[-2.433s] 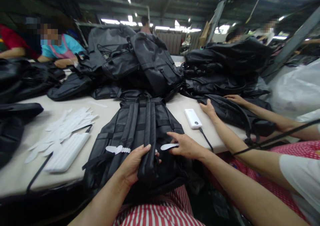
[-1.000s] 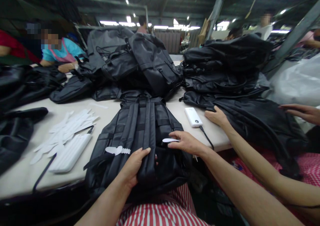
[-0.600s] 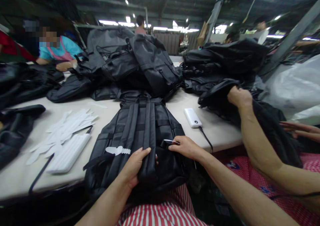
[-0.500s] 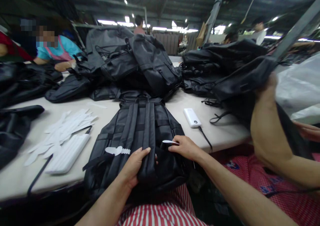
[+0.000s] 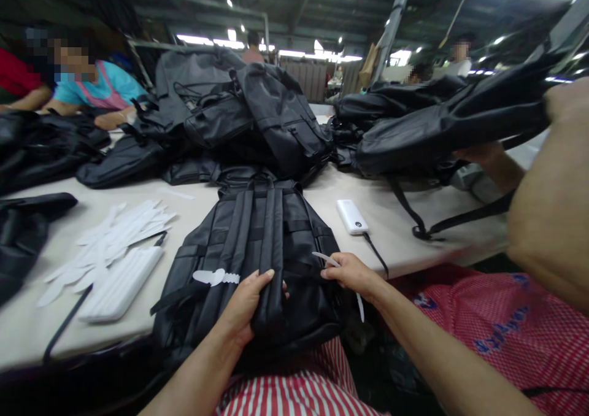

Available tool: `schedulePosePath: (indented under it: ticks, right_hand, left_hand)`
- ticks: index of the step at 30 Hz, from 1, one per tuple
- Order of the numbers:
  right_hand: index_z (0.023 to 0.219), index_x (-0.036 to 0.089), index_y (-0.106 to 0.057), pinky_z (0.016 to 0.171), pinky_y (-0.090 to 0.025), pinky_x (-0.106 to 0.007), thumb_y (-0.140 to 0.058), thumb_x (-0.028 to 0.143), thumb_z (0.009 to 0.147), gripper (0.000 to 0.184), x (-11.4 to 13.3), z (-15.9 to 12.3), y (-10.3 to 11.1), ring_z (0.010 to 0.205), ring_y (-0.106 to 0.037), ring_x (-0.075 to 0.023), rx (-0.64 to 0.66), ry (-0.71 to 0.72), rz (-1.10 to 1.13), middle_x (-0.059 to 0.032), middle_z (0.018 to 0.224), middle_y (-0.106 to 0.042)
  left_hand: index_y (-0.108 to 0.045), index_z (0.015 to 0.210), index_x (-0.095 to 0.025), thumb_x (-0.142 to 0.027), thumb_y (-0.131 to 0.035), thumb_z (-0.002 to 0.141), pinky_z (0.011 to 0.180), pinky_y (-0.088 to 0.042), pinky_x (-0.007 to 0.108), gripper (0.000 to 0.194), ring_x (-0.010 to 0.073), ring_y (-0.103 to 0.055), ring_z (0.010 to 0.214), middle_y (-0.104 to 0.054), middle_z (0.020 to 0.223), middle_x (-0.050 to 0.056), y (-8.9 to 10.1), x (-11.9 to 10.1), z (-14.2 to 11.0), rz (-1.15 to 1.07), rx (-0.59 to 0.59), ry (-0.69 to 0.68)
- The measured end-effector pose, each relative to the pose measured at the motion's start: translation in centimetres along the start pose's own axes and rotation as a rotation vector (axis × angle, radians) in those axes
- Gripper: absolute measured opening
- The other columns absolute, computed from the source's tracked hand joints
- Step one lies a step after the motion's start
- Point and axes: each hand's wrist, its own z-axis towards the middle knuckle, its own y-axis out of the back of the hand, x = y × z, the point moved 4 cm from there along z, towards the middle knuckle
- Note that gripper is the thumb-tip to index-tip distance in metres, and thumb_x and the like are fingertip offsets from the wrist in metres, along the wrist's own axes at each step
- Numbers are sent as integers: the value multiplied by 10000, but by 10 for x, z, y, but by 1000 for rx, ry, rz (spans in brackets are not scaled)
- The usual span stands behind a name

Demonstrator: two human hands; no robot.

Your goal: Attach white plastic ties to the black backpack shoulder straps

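The person's left hand (image 5: 243, 308) wraps a padded shoulder strap (image 5: 271, 262) of a black backpack (image 5: 304, 318), which lies flat on the surface (image 5: 396, 250) with its straps facing up. The left fingers (image 5: 260, 278) curl around the strap, their tips mostly hidden behind it. The right hand (image 5: 350, 275) rests at the backpack's edge, its fingers (image 5: 335, 270) pressed together and pinching a thin white plastic strip (image 5: 327, 259). They hide the strip's middle, so I can't tell whether the white tip below them (image 5: 359, 305) belongs to the same piece.

One white tag (image 5: 216, 277) lies on the neighbouring strap, just beside the left hand. Left of the backpack are a loose pile of white strips (image 5: 108, 250) and one white ribbed block (image 5: 122, 284). To its right, a white power bank (image 5: 352, 216) trails a black cable (image 5: 375, 253). At far right, a co-worker's forearm (image 5: 552, 201), cut off by the frame, is beside a raised black bag (image 5: 451, 121).
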Motion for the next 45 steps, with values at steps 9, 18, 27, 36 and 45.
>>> schedulePosePath:
  ticks: [9,18,27,36,45]
  right_hand:
    - [638,163,-497,357,-202,-177,-550,214,664,77,7,-3,0,354,-319,-35,43,-47,53,77,468,-420]
    - [721,161,-554,407,-251,-190,-518,357,742,200,15,-1,14,439,-402,-65,-22,10,-215,38,572,-495]
    - [820,181,-604,529,-357,-209,-391,332,839,262,62,-24,-9,517,-478,-93,-70,299,-276,26,616,-547]
    - [1111,210,-541,679,-421,-242,-420,134,772,368,49,-6,24,635,-562,-104,-395,293,-404,-18,882,-591]
    - [1165,199,-463,610,-450,-238,-422,90,748,434,40,3,12,573,-570,-85,-310,255,-227,-3,840,-562]
  left_hand:
    - [-531,810,-136,-223,-577,762,503,-513,252,110,172,-650,561,-663,635,55,-2,-1,-1,15,-10,-22]
    - [-567,858,-147,-229,-587,751,561,-524,268,136,158,-644,579,-699,754,75,-6,3,1,117,14,-35]
    - [-600,978,-150,-265,-607,745,749,-516,316,260,205,-660,816,-701,918,93,-7,3,1,131,20,-58]
    - [-607,962,-154,-258,-619,738,732,-523,312,248,198,-665,788,-707,879,84,-5,5,1,109,11,-60]
    - [-590,983,-151,-257,-596,757,774,-511,305,250,188,-660,816,-702,914,84,-5,5,2,133,9,-60]
